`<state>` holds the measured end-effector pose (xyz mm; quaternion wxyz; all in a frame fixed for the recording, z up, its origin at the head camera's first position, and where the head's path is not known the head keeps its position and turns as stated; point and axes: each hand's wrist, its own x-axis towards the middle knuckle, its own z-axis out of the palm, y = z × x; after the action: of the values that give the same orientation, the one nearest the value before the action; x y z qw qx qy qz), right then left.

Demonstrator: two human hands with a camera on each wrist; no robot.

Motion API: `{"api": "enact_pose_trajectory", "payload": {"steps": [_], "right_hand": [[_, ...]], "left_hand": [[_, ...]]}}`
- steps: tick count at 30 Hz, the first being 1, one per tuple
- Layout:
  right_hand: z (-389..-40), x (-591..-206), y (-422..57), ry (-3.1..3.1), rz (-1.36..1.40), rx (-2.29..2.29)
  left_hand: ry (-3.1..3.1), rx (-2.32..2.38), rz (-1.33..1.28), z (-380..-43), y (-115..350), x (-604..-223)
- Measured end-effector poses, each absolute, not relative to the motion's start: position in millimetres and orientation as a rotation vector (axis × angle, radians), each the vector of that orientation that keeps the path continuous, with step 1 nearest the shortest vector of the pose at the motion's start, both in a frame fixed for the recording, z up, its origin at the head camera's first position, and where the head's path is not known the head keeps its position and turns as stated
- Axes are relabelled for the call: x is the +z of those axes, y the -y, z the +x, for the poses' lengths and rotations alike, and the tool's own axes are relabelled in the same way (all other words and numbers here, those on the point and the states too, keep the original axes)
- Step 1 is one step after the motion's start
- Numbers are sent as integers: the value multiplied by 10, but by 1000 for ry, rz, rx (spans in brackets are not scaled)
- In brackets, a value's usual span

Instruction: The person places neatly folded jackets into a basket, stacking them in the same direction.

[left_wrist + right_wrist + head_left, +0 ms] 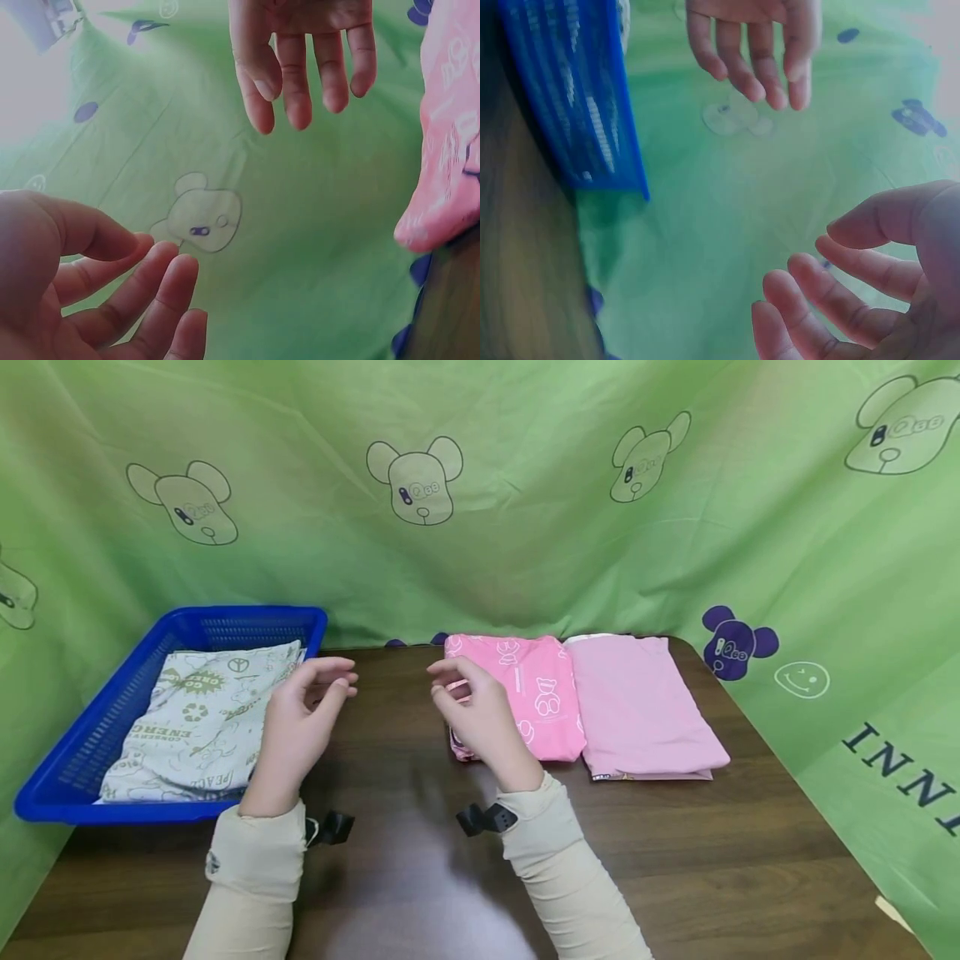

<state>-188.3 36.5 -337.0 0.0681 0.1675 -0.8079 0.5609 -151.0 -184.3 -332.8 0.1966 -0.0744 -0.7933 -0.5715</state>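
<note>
Both hands hover over the table, facing each other with a gap between them. The left hand has relaxed, slightly bent fingers and holds nothing; it is beside the blue basket. In that basket lies a folded white cloth with green print. The right hand, also holding nothing, is in front of a folded bright pink cloth with white bear outlines. Against that cloth's right side lies a folded pale pink cloth. In the left wrist view, the left thumb and forefinger tips come close together.
A dark wooden table carries everything. Green fabric with bear heads hangs behind and at both sides. Each wrist wears a black strap with a small device, like the right one. A pale strip shows at the table's right edge.
</note>
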Motion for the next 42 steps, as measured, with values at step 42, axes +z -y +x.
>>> {"api": "enact_pose_trajectory", "payload": {"steps": [42], "right_hand": [[-2256,-3528,-1628,2847,-67,1359]], "left_hand": [[2205,-2375,50,-1935,992,-4157]]}}
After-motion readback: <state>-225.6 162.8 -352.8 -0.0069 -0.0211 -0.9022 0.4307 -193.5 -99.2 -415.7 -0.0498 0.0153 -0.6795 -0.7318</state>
